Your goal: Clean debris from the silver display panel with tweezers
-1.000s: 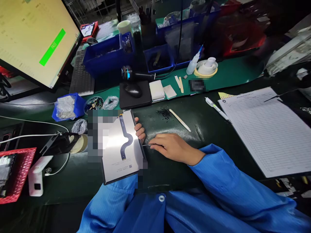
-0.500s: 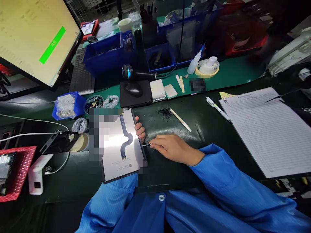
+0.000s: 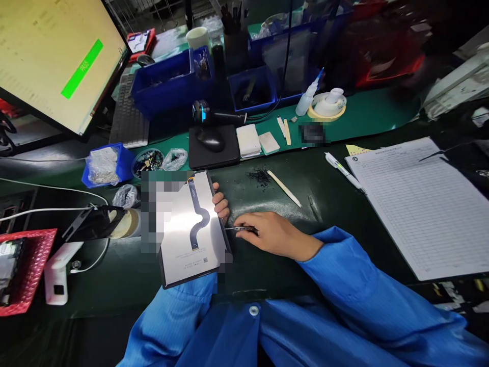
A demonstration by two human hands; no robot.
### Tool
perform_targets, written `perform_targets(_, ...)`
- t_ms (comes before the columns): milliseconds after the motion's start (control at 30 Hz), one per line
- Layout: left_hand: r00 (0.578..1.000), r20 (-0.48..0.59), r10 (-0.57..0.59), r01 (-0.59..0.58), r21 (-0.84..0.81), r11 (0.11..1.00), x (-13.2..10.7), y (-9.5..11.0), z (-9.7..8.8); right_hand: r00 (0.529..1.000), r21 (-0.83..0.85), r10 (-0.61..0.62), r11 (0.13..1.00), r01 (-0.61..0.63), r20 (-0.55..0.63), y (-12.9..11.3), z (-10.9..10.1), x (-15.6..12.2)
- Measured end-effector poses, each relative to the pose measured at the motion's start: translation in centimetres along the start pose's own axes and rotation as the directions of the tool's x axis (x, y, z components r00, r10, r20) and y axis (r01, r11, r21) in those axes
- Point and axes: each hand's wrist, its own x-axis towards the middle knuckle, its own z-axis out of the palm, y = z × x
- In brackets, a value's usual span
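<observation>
My left hand (image 3: pixel 220 203) is closed around a flat display panel (image 3: pixel 178 229), its fingertips curled over the right edge and the rest of it hidden beneath. The panel's silvery back faces up, tilted, with glare across the middle. A dark, curved flex cable (image 3: pixel 202 219) runs down it, above small print and a square code. My right hand (image 3: pixel 280 237) pinches a pair of dark metal tweezers (image 3: pixel 246 229) between thumb and fingers. Their thin tip reaches the panel's right edge; whether it touches cannot be made out.
Beyond the hands lie a cream-coloured stick (image 3: pixel 284 188) and a heap of black scraps (image 3: pixel 260 177). A pen (image 3: pixel 344 172) and printed sheets (image 3: pixel 424 214) are on the right. At the back stand a mouse (image 3: pixel 210 139), a scanner (image 3: pixel 216 116) and blue bins (image 3: pixel 162 84). A monitor (image 3: pixel 49 56) fills the upper left.
My right thumb and fingers have shifted on the tweezers, so more of their dark body shows between them. The panel and my left hand stay nearly where they were.
</observation>
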Motion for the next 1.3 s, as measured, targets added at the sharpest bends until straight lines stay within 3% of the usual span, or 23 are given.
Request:
perform_targets(200, 0.998, -0.052, -0.017, 0.016, -0.021, 1.000, 0.1, 0.1, 0.2, 0.998, -0.100, -0.068, 0.993, 0.068, 0.005, 0.3, 0.1, 0.1)
perform_targets(400, 0.994, -0.104, -0.029, 0.028, -0.008, 1.000, 0.4, 0.1, -0.3, 1.000, 0.007, -0.012, 1.000, 0.012, 0.004, 0.0, 0.0, 0.0)
perform_targets(633, 0.996, -0.078, -0.038, 0.039, 0.015, 0.999, 0.5, 0.3, -0.8, 0.997, -0.105, -0.078, 0.991, 0.079, 0.008, 0.2, -0.1, 0.1)
perform_targets(833, 0.999, 0.053, -0.001, 0.000, 0.005, 1.000, 0.4, 0.2, -1.6, 0.998, 0.012, -0.056, 0.998, 0.055, 0.026, -0.1, -0.2, -0.2)
perform_targets(1300, 0.988, -0.114, 0.105, -0.111, -0.050, 0.993, 0.2, -0.8, -1.2, 0.985, -0.011, -0.162, 0.987, 0.163, 0.064, 0.3, -1.1, -0.4)
